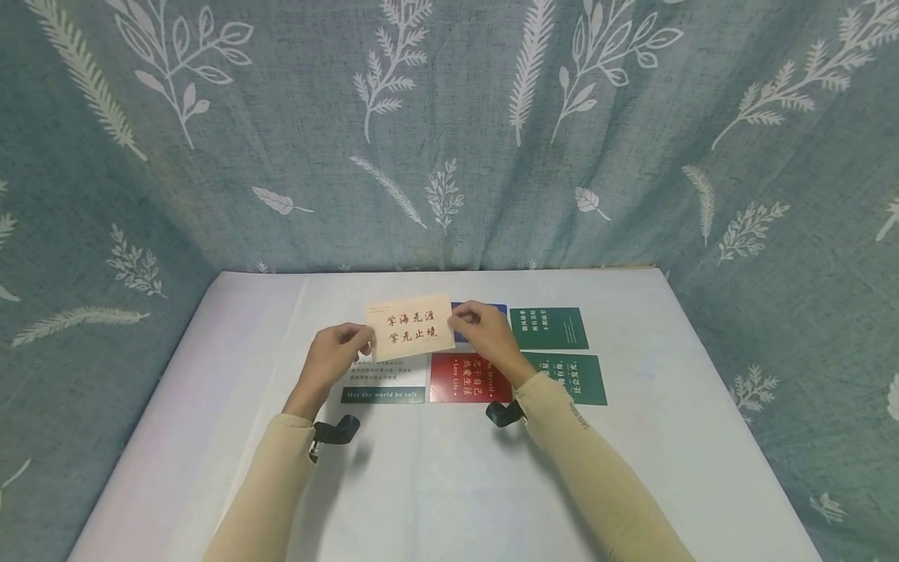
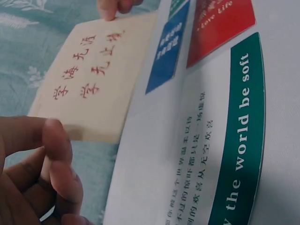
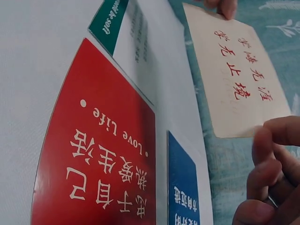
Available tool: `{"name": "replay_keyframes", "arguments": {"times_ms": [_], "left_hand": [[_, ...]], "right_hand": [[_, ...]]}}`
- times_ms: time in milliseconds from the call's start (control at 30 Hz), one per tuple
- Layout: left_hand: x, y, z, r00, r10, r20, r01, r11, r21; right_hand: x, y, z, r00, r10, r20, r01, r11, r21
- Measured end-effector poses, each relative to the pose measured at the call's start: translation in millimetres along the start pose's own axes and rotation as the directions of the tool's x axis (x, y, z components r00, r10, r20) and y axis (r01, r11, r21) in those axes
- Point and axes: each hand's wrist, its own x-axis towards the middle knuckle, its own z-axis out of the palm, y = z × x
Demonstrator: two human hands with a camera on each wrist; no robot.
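A cream card (image 1: 410,326) with red Chinese writing is held up above the table, tilted slightly. My left hand (image 1: 335,355) pinches its left edge between thumb and fingers. At the opposite edge my right hand (image 1: 492,336) pinches it the same way. Both wrist views show the card (image 2: 89,75) (image 3: 239,79) raised off the surface. Beneath and behind it lie a white card with a green band (image 1: 382,396), a red card (image 1: 460,378) and a blue card (image 1: 499,309), which the right hand partly covers.
Two green cards, one further back (image 1: 549,328) and one nearer (image 1: 586,380), lie at the right; the right forearm overlaps the nearer one. A white cloth covers the table (image 1: 435,484). Blue-grey leaf-patterned curtain (image 1: 435,218) hangs at the back and sides.
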Motion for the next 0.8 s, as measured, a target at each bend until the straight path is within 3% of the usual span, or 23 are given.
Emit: {"name": "replay_keyframes", "arguments": {"times_ms": [300, 467, 800], "left_hand": [[-2.2, -4.0, 0.6, 0.999, 0.013, 0.045, -0.009, 0.996, -0.084], [-3.6, -5.9, 0.7, 0.999, 0.027, 0.047, -0.023, 0.997, -0.079], [-6.1, -9.4, -2.0, 0.994, 0.047, 0.094, -0.032, 0.987, -0.158]], "right_hand": [[-1, 6, -4, 0.996, 0.066, 0.063, -0.073, 0.988, 0.132], [0, 7, -6, 0.994, 0.055, 0.092, -0.071, 0.98, 0.185], [2, 12, -11, 0.991, 0.036, 0.125, -0.068, 0.964, 0.256]]}}
